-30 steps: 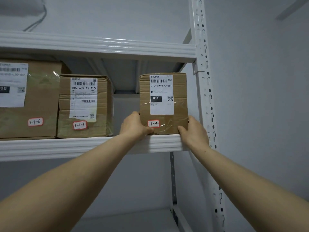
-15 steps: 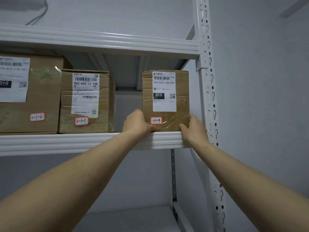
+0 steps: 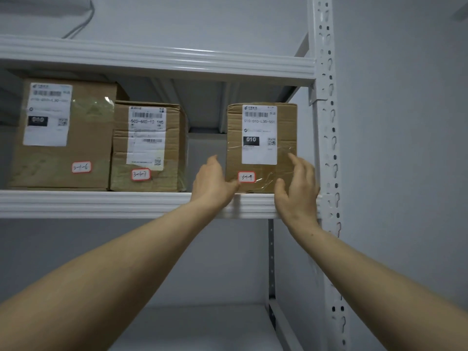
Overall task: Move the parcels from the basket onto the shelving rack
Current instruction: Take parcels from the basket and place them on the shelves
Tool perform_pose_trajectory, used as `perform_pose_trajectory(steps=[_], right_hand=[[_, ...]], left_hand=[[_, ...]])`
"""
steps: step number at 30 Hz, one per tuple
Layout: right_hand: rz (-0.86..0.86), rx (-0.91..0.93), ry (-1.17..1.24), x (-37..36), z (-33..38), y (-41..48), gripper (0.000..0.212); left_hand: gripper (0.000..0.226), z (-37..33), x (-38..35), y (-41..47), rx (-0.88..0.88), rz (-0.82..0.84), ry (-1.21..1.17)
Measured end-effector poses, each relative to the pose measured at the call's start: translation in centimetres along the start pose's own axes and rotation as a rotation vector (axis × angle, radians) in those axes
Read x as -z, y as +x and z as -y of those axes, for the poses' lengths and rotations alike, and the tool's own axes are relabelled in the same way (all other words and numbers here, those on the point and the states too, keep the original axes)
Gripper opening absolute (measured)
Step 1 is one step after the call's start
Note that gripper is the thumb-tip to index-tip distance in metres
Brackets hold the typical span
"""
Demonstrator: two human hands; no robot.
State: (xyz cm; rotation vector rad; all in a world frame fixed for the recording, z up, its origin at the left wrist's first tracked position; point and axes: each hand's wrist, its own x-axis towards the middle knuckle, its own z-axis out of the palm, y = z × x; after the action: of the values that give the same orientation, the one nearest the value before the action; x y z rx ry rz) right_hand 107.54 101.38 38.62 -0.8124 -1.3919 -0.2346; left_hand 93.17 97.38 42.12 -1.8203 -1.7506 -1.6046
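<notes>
Here, a left hand (image 3: pixel 214 183) and a right hand (image 3: pixel 297 191) flank a cardboard parcel (image 3: pixel 262 148) on a white shelving rack (image 3: pixel 101 203).
The cardboard parcel, tagged 3-1-9, stands upright at the shelf's right end, just beside the perforated upright post (image 3: pixel 326 122), with its shipping label (image 3: pixel 259 135) facing near. The left hand is open, with fingers straight along the parcel's left side and the thumb touching its lower front. The right hand is open too, with fingers loosely spread before the lower right front; whether it touches cannot be told. Further left, across a gap, the parcel marked 3-1-7 (image 3: pixel 149 148) and the larger parcel marked 3-1-6 (image 3: pixel 65 138) stand side by side.
</notes>
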Motion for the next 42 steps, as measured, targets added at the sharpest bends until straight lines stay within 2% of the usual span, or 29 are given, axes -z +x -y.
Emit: perform_pose_trajectory(steps=[3, 5, 7, 9, 12, 16, 19, 22, 27, 34, 42], right_hand=[[-0.008, 0.203, 0.104, -1.9, 2.3, -1.4, 0.049], [0.049, 0.289, 0.188, -3.8, 4.5, -2.7, 0.05], [0.143, 0.349, 0.289, -6.2, 7.3, -4.6, 0.05], [0.256, 0.395, 0.426, -8.7, 10.3, -7.4, 0.049], [0.486, 0.417, 0.615, -12.4, 15.0, -13.3, 0.047], [0.914, 0.39, 0.676, -15.7, 21.6, -23.2, 0.051], [1.198, 0.397, 0.682, -16.7, 26.8, -30.7, 0.063], [1.388, 0.473, 0.646, -17.4, 32.0, -37.4, 0.07], [1.605, 0.55, 0.643, -18.9, 41.6, -47.1, 0.071], [1.822, 0.527, 0.672, -21.9, 55.1, -58.5, 0.074], [1.969, 0.589, 0.629, -26.7, 65.9, -67.7, 0.068]], left_hand=[[0.071, 1.3, 2.0, -1.4, -0.146, -0.134, 0.054], [0.064, 2.8, 4.1, -2.8, -0.231, -0.205, 0.134], [0.06, 4.9, 6.6, -4.7, -0.25, -0.263, 0.217], [0.056, 7.9, 9.4, -6.9, -0.198, -0.297, 0.31], [0.055, 13.3, 14.2, -11.6, -0.025, -0.295, 0.495], [0.054, 20.9, 21.0, -19.6, 0.318, -0.233, 0.712], [0.057, 25.5, 25.4, -25.9, 0.578, -0.194, 0.746], [0.061, 29.6, 29.6, -31.8, 0.794, -0.179, 0.751], [0.057, 36.2, 37.0, -41.2, 1.063, -0.164, 0.731], [0.053, 43.4, 49.0, -52.1, 1.358, -0.202, 0.69], [0.058, 51.9, 58.4, -58.6, 1.57, -0.24, 0.67]])
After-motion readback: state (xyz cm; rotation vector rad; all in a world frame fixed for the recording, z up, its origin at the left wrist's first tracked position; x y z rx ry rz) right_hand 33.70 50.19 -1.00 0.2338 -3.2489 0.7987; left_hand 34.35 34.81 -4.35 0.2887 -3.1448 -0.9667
